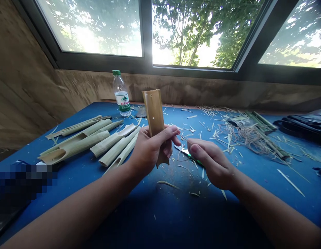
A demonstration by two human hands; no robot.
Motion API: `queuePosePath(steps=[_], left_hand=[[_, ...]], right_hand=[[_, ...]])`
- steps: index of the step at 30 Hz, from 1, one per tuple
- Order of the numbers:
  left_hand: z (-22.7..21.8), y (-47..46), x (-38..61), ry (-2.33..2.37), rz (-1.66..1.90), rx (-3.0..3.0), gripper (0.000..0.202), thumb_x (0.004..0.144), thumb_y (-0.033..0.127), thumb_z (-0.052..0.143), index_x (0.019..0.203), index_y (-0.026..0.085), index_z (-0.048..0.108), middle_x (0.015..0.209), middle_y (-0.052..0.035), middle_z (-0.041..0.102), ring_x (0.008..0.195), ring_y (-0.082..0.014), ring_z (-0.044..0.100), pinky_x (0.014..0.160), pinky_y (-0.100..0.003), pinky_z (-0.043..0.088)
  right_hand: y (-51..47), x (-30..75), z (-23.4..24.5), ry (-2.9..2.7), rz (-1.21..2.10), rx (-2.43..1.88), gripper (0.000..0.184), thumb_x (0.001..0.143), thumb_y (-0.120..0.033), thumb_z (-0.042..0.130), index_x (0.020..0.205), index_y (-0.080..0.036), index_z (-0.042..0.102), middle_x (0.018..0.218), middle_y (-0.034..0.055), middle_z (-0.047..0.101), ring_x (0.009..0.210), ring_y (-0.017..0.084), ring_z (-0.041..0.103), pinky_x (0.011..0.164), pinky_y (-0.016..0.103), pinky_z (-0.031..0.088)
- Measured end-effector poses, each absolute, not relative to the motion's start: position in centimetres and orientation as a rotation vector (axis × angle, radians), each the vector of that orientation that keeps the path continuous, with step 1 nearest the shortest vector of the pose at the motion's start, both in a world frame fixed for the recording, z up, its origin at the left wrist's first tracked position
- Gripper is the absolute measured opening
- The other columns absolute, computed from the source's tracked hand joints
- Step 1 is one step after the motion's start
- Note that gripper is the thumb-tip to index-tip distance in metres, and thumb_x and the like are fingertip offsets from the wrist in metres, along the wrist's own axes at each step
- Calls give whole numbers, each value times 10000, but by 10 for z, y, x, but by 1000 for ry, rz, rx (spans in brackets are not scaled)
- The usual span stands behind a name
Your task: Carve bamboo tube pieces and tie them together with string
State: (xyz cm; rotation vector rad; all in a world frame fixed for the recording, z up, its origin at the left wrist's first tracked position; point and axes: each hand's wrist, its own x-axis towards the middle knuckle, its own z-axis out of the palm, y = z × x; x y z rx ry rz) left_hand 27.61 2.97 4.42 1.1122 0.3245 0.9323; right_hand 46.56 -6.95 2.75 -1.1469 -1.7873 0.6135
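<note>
My left hand (150, 148) is wrapped round a split piece of bamboo (153, 110), held upright above the table. The bamboo has a smooth brown face with small holes, and its lower end pokes out below my palm. My right hand (212, 160) is closed in a pinch just to the right. A thin brown string (179, 157) loops in the gap between the hands and runs to my right fingers. Partly hidden behind the right hand, a knife with a green handle (196, 161) lies on the table.
Several split bamboo pieces (81, 147) lie at the left, near a water bottle (122, 98). A tangle of string (250, 136) and bamboo strips (272, 145) lie at the right, before a black bag (303, 126). Shavings litter the blue table (139, 211). Windows (194, 34) stand behind.
</note>
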Motion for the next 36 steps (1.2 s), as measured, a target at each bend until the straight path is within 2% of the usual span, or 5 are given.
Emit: queuePosePath(steps=[9, 22, 27, 31, 36], left_hand=[[47, 26, 278, 339, 918, 1057, 192, 922, 266, 861, 825, 105, 821, 649, -19, 729, 423, -43, 505, 407, -148, 448], [42, 28, 282, 276, 884, 943, 273, 880, 374, 883, 909, 115, 804, 663, 1, 691, 407, -25, 403, 393, -157, 372], [38, 39, 280, 393, 909, 1077, 410, 953, 562, 817, 1040, 172, 725, 631, 51, 570, 435, -52, 399, 414, -168, 374], [28, 38, 282, 390, 716, 1171, 567, 1020, 788, 551, 1095, 233, 635, 651, 64, 509, 414, -85, 408, 394, -207, 404], [26, 28, 279, 359, 659, 1268, 529, 1074, 711, 519, 1039, 198, 644, 772, 12, 594, 526, -110, 550, 456, -223, 504]], right_hand=[[-71, 461, 30, -1798, 578, -1084, 448, 1225, -371, 392, 803, -218, 396, 765, -24, 410, 698, 148, 371, 670, 357, 311], [-74, 458, 32, -1435, 1072, -891, 436, 1167, -422, 473, 793, -217, 565, 783, 21, 495, 744, 191, 446, 690, 372, 380], [-77, 467, 33, -1453, 625, -977, 453, 1157, -340, 484, 721, -220, 505, 705, 13, 419, 665, 187, 389, 626, 379, 312], [-79, 470, 30, -1533, 256, -1022, 454, 1157, -283, 484, 712, -219, 421, 679, 9, 383, 619, 174, 358, 602, 391, 266], [-78, 469, 28, -1648, 231, -971, 418, 1161, -237, 455, 748, -218, 398, 668, -4, 387, 601, 156, 364, 571, 360, 269]])
